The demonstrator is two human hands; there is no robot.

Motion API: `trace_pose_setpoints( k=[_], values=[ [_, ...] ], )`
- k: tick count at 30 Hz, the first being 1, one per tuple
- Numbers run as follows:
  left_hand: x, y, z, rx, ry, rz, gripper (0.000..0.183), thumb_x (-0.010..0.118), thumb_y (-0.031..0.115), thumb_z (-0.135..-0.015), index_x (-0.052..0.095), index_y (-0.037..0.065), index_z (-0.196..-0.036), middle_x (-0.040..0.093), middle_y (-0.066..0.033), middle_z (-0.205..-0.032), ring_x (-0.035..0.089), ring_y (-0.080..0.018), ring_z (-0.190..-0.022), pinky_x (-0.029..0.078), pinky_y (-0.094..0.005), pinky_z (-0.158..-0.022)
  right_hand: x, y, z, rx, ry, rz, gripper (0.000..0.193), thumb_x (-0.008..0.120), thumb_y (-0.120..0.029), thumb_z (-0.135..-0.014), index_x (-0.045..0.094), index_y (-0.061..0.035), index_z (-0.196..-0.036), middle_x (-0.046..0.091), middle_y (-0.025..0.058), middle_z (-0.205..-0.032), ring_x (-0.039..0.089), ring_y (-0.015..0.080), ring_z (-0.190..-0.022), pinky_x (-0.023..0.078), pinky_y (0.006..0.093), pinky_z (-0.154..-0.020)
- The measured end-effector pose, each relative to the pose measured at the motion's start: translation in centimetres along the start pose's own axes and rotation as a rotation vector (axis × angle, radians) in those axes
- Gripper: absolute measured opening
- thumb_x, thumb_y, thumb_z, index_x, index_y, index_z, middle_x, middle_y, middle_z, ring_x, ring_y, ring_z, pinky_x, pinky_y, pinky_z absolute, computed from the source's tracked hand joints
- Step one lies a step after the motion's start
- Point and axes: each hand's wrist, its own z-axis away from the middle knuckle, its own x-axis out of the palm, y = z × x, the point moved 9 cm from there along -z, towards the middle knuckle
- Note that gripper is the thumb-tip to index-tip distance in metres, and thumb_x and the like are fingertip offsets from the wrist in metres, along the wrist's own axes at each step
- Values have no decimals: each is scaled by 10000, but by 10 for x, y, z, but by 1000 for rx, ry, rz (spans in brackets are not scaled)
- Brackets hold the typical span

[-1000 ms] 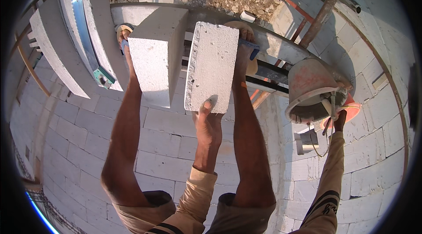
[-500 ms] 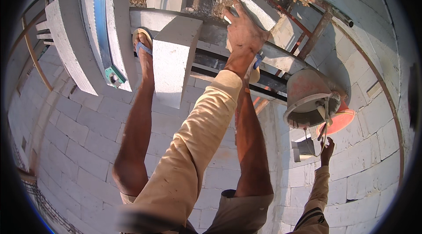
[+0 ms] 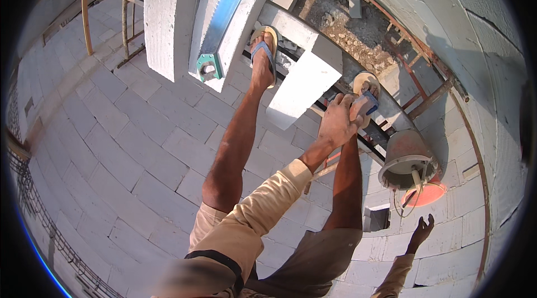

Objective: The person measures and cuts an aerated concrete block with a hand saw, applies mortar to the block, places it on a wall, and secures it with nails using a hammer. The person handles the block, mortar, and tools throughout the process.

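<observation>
My left hand (image 3: 337, 120) is above my right foot (image 3: 367, 84), its fingers loosely bent and the thumb apart. I see nothing held in it, and whether it touches the foot is unclear. Beside it, a long white block (image 3: 309, 82) rests across the dark rails between my feet. My right hand (image 3: 420, 235) is away to the lower right with fingers spread, holding nothing, near the grey bucket (image 3: 408, 158). A saw with a blue blade (image 3: 228, 7) and green handle (image 3: 210, 67) lies on a white block (image 3: 254, 10) at the upper left.
Another large white block (image 3: 166, 24) stands left of the saw. A red basin (image 3: 423, 195) is behind the bucket. Rubble (image 3: 335, 35) lies beyond the rails, with a small grey block (image 3: 355, 8) over it. Rusty bars (image 3: 430, 98) run along the right wall.
My left hand has left the block it was on and drawn back toward my right foot. My right hand has come away from the bucket's handle. The view has turned.
</observation>
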Motion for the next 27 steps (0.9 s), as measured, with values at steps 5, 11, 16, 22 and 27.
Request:
trace_pose_setpoints(
  k=[5,11,16,22,27],
  values=[
    [-173,-48,46,-165,199,363,462,726,249,-938,642,22,-1331,724,-128,-1193,718,-210,-977,580,-343,-843,2,-127,2,-14,-36,-114,343,690,-89,-981,614,-39,-1312,637,78,-1303,629,188,-911,537,330,-806],
    [-354,-173,67,-396,490,327,457,726,292,-914,668,50,-1297,739,-126,-1190,732,-241,-984,563,-363,-884,33,-388,37,-122,-46,-343,91,599,-75,-1019,647,-53,-1093,656,43,-1049,635,148,-923,546,305,-749],
    [-475,-247,37,-368,655,217,461,720,300,-924,669,52,-1309,739,-154,-1197,731,-278,-1052,567,-397,-919,166,-657,117,-462,-399,-543,173,634,-165,-1025,644,-12,-1105,664,38,-932,616,104,-803,519,274,-757],
    [-561,-257,-14,-247,708,265,449,679,274,-958,654,14,-1323,732,-181,-1203,722,-286,-1085,569,-401,-919,477,-834,256,-498,-959,-324,306,719,-258,-956,704,2,-1116,742,131,-1000,728,212,-793,587,329,-693],
    [-567,-260,-23,-219,697,236,429,675,291,-977,648,60,-1337,695,-160,-1281,668,-302,-1181,541,-472,-1007,587,-869,280,-459,-771,293,555,760,-487,-816,723,-10,-1099,731,247,-1104,701,408,-1088,556,472,-936]
  ],
)
